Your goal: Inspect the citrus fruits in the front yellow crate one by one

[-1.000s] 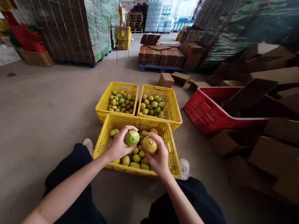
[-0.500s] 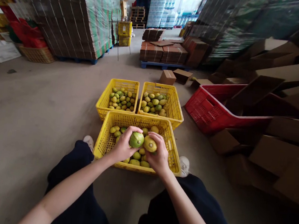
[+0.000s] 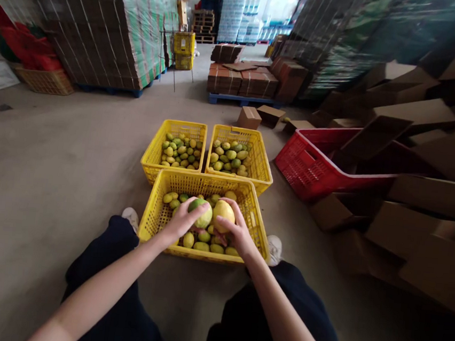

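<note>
My left hand (image 3: 183,221) is closed around a green lemon (image 3: 203,214), its thumb lying over the top. Close beside it, my right hand (image 3: 238,226) grips a yellow lemon (image 3: 223,215). Both fruits are held above the near yellow crate (image 3: 154,201), side by side. Inside that crate lie more green and yellow lemons (image 3: 201,247), partly hidden by my hands.
Two more yellow crates of lemons, a left one (image 3: 153,147) and a right one (image 3: 266,161), stand just beyond. To the right sit a red crate (image 3: 304,164) and heaped cardboard boxes (image 3: 410,231). Flattened cartons on a blue pallet (image 3: 240,101) are farther back.
Both lemons have been turned in my hands, so their sides show now rather than their stem ends. The view has shifted slightly to the right.
</note>
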The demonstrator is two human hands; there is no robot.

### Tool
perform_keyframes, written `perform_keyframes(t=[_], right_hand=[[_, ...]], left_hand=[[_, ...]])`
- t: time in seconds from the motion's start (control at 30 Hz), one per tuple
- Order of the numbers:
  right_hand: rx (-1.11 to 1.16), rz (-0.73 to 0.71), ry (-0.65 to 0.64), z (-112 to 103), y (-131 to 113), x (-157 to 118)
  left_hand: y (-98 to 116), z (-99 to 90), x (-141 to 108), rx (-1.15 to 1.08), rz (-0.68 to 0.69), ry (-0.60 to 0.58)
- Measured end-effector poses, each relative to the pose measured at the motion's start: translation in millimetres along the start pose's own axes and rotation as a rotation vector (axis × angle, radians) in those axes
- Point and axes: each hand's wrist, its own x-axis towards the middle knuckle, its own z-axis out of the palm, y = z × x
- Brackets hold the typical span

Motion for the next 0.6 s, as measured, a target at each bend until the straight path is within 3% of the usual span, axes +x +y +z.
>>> perform_keyframes(t=[0.1, 0.2, 0.3, 0.4, 0.6], right_hand=[[0.214, 0.178, -0.004, 4.6, 1.3, 4.7], [0.339, 0.33, 0.064, 7.7, 2.5, 9.5], [0.413, 0.416, 0.12, 8.3, 2.7, 13.1], [0.458, 0.428, 0.147, 8.3, 3.6, 14.9], [0.515, 0.406, 0.133, 6.1, 8.2, 16.0]], left_hand=[[-1.1, -1.3, 6.0, -0.164, -0.33, -0.032], [-2.3, -3.2, 9.7, -0.189, -0.489, -0.112], [-3.6, -5.1, 11.3, -0.208, -0.521, -0.176], [-6.8, -7.7, 13.4, -0.252, -0.5, -0.168], [-13.7, -10.7, 15.2, -0.378, -0.348, -0.188]])
